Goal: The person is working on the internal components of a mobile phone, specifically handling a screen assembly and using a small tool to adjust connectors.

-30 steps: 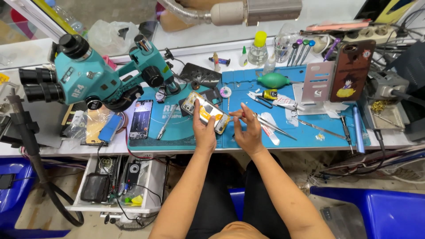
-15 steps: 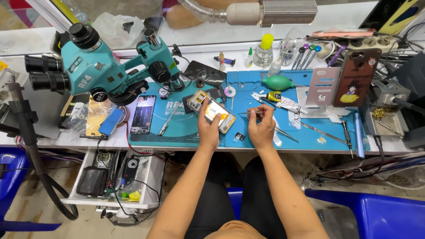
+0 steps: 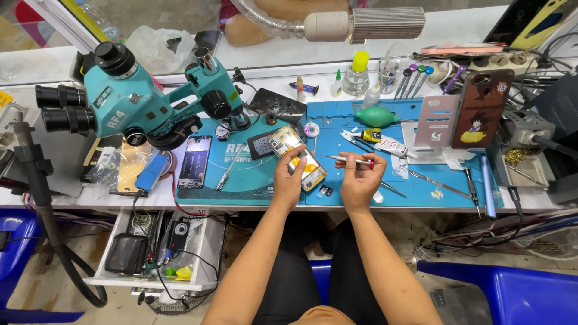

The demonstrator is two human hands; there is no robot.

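Over the blue mat (image 3: 421,198) at the bench edge, seen from the head camera, both hands work close together. The left hand (image 3: 288,180) is curled around an opened phone (image 3: 298,157), which lies tilted on the mat with its insides facing up, yellow and metal parts showing; the fingers wrap its near edge and the thumb rests on top. The right hand (image 3: 360,177) pinches a thin screwdriver (image 3: 349,159) between thumb and fingers, held nearly level with its tip pointing left toward the phone and just short of it. A small dark part (image 3: 326,191) lies loose on the mat between the two wrists. To the left sits a teal microscope (image 3: 141,105), with a second phone (image 3: 194,161) flat beside its base. Tweezers (image 3: 355,139), a green blower (image 3: 376,116) and a bottle (image 3: 358,73) crowd the back of the mat, and an open drawer (image 3: 158,250) hangs below the bench. The risks look plain: the driver tip could slip off a tiny screw and scratch the board, since the phone is steadied by one hand only; the loose part could be brushed off the edge into the drawer or floor by either wrist.
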